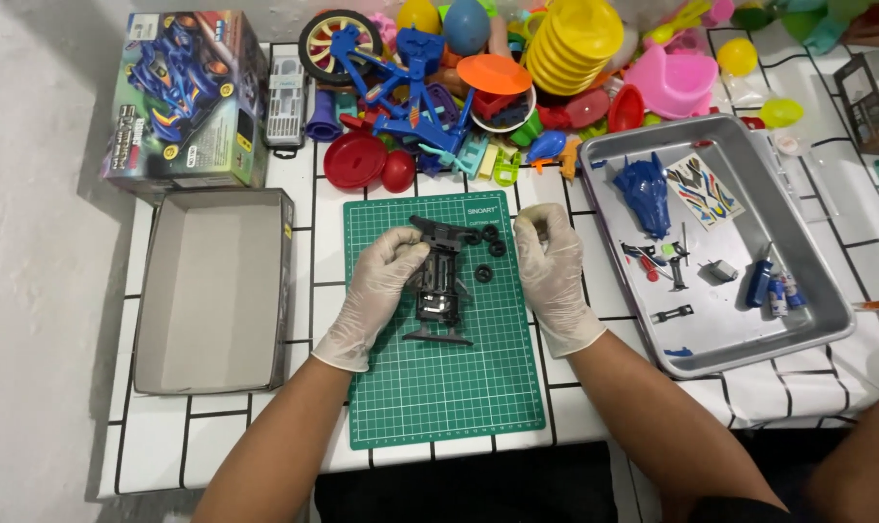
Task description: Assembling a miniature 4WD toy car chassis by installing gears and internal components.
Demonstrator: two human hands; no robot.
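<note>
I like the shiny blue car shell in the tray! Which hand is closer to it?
Right. The right hand is on the green mat just left of the blue car shell; the left hand is farther left, holding the black chassis.

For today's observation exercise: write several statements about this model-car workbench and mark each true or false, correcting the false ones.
1. The left hand rests on the black car chassis on the green cutting mat. True.
2. Both hands are bare. False: the left and the right hand both wear pale gloves.
3. The blue car body shell lies on the mat. False: it lies in the metal tray.
4. The open cardboard box lies left of the mat. True.
5. Small black wheels lie on the mat beside the chassis. True.
</note>
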